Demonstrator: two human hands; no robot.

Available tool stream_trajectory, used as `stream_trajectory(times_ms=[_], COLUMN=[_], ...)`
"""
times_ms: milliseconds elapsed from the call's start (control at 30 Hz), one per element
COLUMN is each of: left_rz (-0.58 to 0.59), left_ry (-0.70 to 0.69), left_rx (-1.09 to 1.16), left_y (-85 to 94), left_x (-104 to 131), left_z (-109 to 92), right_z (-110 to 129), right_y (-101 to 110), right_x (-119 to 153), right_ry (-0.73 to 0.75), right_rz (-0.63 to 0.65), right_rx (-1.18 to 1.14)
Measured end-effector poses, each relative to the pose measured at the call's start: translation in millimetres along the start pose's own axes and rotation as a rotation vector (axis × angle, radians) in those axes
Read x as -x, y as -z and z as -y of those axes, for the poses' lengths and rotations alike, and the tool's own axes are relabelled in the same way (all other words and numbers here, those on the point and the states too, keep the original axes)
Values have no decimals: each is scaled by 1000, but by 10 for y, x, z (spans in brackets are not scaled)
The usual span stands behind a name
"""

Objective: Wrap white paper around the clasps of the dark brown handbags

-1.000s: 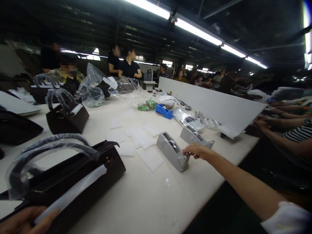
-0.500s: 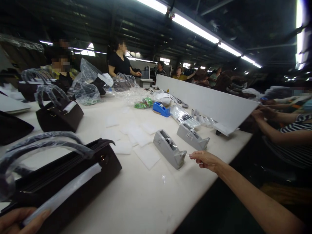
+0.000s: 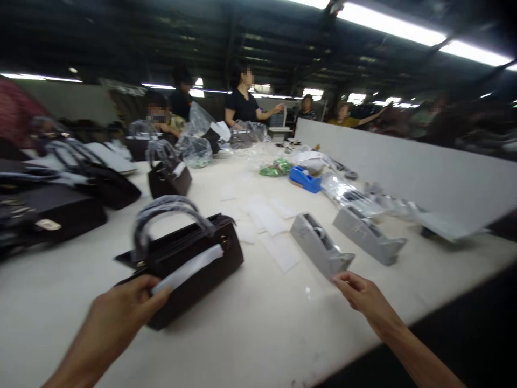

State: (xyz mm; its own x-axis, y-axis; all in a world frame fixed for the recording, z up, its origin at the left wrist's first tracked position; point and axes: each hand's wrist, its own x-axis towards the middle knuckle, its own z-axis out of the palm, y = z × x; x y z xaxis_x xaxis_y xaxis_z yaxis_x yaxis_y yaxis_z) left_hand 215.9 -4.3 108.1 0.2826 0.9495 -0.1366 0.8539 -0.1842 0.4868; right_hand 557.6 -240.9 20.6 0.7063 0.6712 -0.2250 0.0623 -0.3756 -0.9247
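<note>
A dark brown handbag (image 3: 202, 269) stands on the white table, its handles (image 3: 169, 207) wrapped in clear plastic. A white wrapping strip (image 3: 189, 269) lies along its front. My left hand (image 3: 129, 302) pinches the near end of that strip together with the bag's upper edge. Close to the front end of a grey tape dispenser (image 3: 313, 240), my right hand (image 3: 359, 293) is closed in a pinch. The tape between its fingertips is barely visible now, though a short strip showed there earlier. A second grey tape dispenser (image 3: 367, 234) sits just behind.
White sheets (image 3: 266, 215) lie beyond the bag. A blue tape dispenser (image 3: 305, 179), green packets (image 3: 275, 167) and clear plastic bags (image 3: 349, 194) are farther back, along a white partition (image 3: 396, 156). More dark handbags (image 3: 60, 213) crowd the left. Several people stand across the table.
My view has swung left. My right hand has moved from the dispenser's front tip to its near side, still pinched. My left hand keeps its grip on the strip and bag.
</note>
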Motion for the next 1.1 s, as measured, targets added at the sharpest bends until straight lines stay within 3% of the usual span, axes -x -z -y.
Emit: stream_trajectory(times_ms=[200,300,367,533,1100], left_rz=[-56,-74,-76,-81,-67], left_ry=[-45,-59,-62,-66,-79], left_rx=[-33,-26,-10,21,39], left_y=[-52,-75,-88,-107,-97], left_x=[117,122,121,112,104], left_z=[-14,38,69,93,102], right_z=[725,971,1029,988,884], right_y=[-1402,-1955,-2192,-2438,-2701], right_x=[420,495,487,419,380], right_ry=[182,228,264,289,158], right_rz=[580,696,712,708,596], right_rx=[-220,-345,-390,-422,-460])
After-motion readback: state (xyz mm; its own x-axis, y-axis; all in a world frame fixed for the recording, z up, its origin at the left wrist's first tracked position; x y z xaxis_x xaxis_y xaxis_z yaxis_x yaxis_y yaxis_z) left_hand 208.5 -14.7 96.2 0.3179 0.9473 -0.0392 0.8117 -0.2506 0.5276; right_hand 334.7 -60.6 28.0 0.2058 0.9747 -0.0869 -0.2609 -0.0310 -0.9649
